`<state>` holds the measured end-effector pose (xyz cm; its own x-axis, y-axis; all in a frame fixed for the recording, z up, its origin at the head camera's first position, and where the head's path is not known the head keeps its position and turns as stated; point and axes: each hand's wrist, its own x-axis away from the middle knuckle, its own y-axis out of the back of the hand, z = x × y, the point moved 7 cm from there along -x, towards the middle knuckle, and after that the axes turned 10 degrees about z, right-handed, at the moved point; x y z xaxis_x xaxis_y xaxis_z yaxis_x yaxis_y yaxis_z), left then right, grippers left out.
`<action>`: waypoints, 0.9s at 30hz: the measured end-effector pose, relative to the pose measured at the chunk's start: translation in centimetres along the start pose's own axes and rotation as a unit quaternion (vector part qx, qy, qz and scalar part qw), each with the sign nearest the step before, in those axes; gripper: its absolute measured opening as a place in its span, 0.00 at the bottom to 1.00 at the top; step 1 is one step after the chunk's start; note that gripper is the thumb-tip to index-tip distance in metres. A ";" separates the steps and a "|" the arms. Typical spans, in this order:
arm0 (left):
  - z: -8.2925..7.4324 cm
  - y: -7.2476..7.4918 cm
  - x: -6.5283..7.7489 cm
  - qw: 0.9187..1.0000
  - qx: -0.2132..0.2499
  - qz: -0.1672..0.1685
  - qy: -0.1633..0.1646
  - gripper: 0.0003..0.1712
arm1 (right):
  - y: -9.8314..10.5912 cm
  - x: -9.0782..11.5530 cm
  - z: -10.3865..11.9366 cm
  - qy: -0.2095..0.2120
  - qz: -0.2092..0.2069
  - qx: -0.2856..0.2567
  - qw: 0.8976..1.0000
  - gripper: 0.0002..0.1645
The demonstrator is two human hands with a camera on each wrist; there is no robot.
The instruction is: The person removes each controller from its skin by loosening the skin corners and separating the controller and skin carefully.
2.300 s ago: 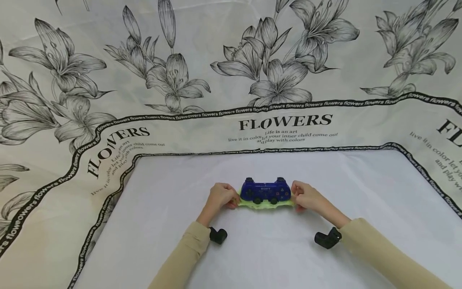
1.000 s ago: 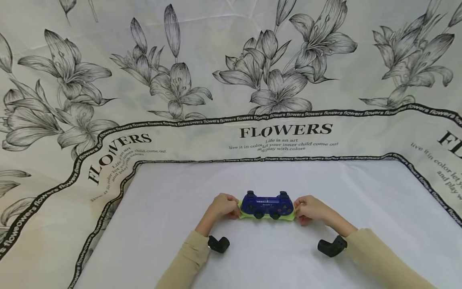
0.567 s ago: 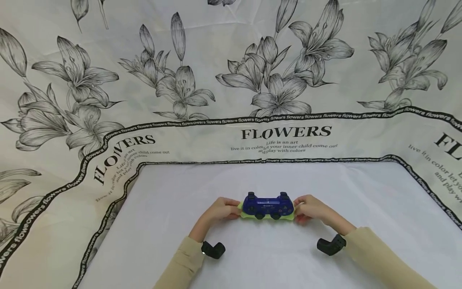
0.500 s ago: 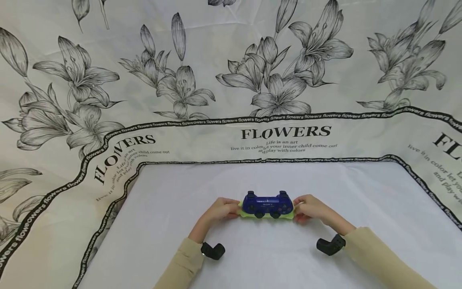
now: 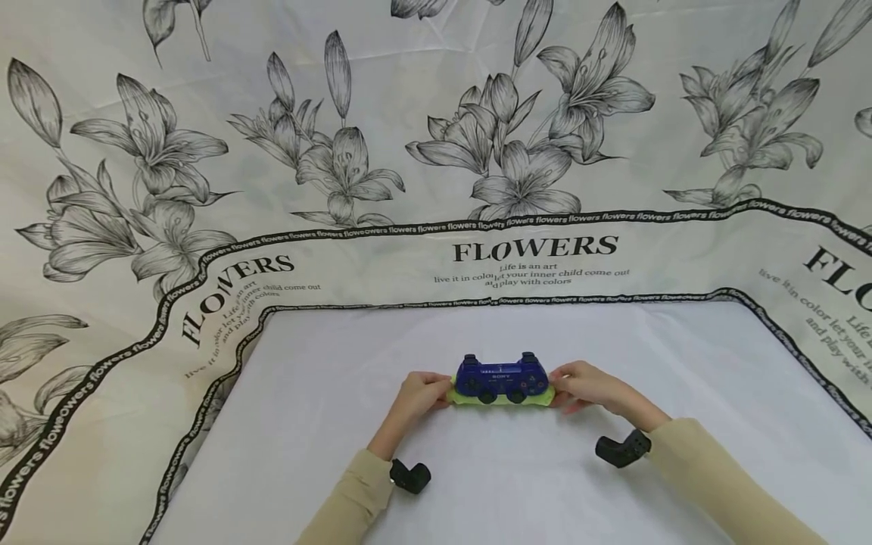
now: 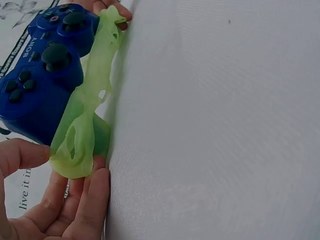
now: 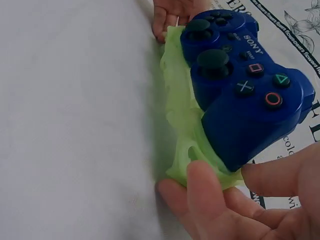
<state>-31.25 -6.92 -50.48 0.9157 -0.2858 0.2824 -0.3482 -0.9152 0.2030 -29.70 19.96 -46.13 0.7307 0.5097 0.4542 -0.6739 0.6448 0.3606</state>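
A blue game controller [image 5: 502, 376] sits on a flattened strip of green slime [image 5: 467, 398], face up, at the middle of the white table. The slime shows beneath the controller's front and at both ends. In the left wrist view the slime [image 6: 100, 65] has holes and a folded loop near the fingers. My left hand [image 5: 417, 395] pinches its left end between thumb and fingers. At the other end my right hand [image 5: 591, 384] holds the slime, thumb close against the controller's grip in the right wrist view. The controller's underside is hidden.
A white cloth [image 5: 504, 484] covers the table. Behind it rises a curtain [image 5: 368, 265] printed with lilies and lettering, which also runs along both sides. Black wrist cameras [image 5: 411, 476] stick out from the beige sleeves [image 5: 715, 469].
The left fingers straightened, then bent again at the slime's end. The right fingers shifted too. The slime's front edge looks smoother than at first. The controller stays between the hands; the head view has shifted.
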 end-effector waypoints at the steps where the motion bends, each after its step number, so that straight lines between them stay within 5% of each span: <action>1: 0.0 0.1 -0.1 1.000 0.001 -0.001 0.000 0.17 | 0.1 -0.1 -0.1 0.001 -0.004 -0.002 1.000 0.23; 14: -0.5 0.5 -1.4 0.998 0.006 0.001 0.064 0.17 | 0.5 -1.2 -0.7 -0.028 -0.081 0.073 0.994 0.14; 27: -0.2 0.6 -2.5 0.997 0.004 0.000 0.074 0.13 | 0.3 -2.3 -0.1 -0.073 -0.092 0.127 0.985 0.11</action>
<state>-33.77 -6.68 -50.86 0.8757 -0.2410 0.4184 -0.3463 -0.9174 0.1964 -31.61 19.08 -47.17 0.8322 0.2984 0.4673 -0.5504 0.5458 0.6317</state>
